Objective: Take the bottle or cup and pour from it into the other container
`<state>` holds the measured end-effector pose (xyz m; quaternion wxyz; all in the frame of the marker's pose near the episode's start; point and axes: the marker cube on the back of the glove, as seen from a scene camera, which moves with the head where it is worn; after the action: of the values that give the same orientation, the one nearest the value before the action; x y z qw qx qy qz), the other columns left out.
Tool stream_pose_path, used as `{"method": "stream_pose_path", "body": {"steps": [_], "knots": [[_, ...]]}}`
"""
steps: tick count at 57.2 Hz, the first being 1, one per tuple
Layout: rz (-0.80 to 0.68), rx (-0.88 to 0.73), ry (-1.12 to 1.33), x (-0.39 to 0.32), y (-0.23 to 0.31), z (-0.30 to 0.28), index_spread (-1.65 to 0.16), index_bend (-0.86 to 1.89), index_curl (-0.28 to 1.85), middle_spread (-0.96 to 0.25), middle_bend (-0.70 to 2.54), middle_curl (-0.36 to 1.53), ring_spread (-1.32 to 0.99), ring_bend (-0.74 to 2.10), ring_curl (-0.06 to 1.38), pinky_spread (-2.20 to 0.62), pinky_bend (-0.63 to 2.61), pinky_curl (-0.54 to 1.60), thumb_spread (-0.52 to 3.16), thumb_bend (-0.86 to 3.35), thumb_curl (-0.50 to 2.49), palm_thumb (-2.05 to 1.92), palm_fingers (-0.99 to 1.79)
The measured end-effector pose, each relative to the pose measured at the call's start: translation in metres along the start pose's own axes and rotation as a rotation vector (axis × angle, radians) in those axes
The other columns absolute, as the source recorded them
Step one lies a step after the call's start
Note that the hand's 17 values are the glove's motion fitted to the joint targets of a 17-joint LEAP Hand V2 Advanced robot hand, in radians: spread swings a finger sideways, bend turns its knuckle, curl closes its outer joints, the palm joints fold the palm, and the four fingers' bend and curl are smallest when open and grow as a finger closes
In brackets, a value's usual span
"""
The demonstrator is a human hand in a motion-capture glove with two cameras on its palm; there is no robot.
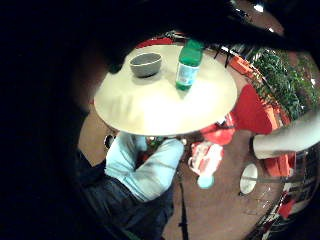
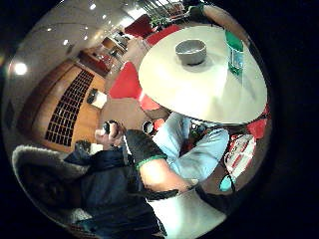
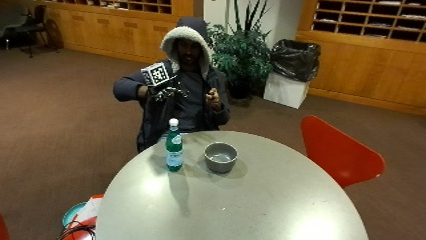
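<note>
Bottle (image 3: 174, 146) of green plastic with a white cap is standing upright on the round pale table (image 3: 266, 210), on the side nearest the seated person, and a grey bowl (image 3: 220, 156) is sitting just beside it, the two close together but apart. Both are resting well in from the table's edge. The person in a hooded jacket is sitting behind the table with both hands raised at chest height, away from the tabletop. The gloved right hand (image 3: 162, 91) is hovering up in the air above and behind the bottle, touching nothing; whether its fingers are spread or curled I cannot tell, since the hand is small and partly covered in the outside view. The bare left hand (image 3: 212, 96) is being held up near the chest, well apart from the bottle and bowl.

From the little finger side palm view the bottle (image 1: 188, 64) and bowl (image 1: 145, 64) are showing side by side on the table (image 1: 165, 107), far from the palm, with light trousered legs below the table's rim. The thumb side palm view is showing the bowl (image 2: 191, 51) and part of the bottle (image 2: 235, 55) on the same table (image 2: 199, 94).

A red chair (image 3: 336, 152) is standing beside the table, and a potted plant (image 3: 243, 52) and a bin with a black bag (image 3: 291, 72) are standing against the wooden wall behind the person
</note>
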<state>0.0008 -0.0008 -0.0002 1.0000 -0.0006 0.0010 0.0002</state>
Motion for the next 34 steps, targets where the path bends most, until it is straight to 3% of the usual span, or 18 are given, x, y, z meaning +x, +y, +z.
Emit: {"method": "stream_pose_path", "body": {"steps": [7,11,12,16,18,34], "knots": [[0.024,0.002,0.014,0.004,-0.004,0.000,-0.33,0.56,0.23,-0.08,0.19,0.09,0.06,0.11,0.00,0.28,0.34,0.14,0.65,0.07,0.13,0.24,0.22],[0.290,0.096,0.018,-0.006,-0.005,0.004,-0.37,0.57,0.26,-0.09,0.19,0.12,0.07,0.12,0.00,0.31,0.35,0.17,0.75,0.04,0.16,0.25,0.20],[0.289,0.088,0.018,-0.006,-0.005,0.004,-0.37,0.57,0.26,-0.09,0.19,0.13,0.07,0.13,0.00,0.32,0.35,0.18,0.77,0.03,0.17,0.25,0.20],[0.034,-0.020,0.014,0.003,-0.003,0.000,-0.39,0.57,0.28,-0.10,0.19,0.15,0.08,0.13,0.00,0.34,0.36,0.20,0.82,0.00,0.20,0.26,0.19],[-0.004,-0.027,0.013,0.004,-0.003,0.000,-0.39,0.57,0.29,-0.10,0.19,0.16,0.08,0.14,0.01,0.35,0.35,0.20,0.84,-0.01,0.21,0.27,0.19],[0.023,-0.010,0.020,0.006,0.001,0.001,-0.41,0.58,0.33,-0.11,0.18,0.22,0.09,0.15,0.02,0.37,0.34,0.26,0.89,-0.03,0.28,0.27,0.17]]}}
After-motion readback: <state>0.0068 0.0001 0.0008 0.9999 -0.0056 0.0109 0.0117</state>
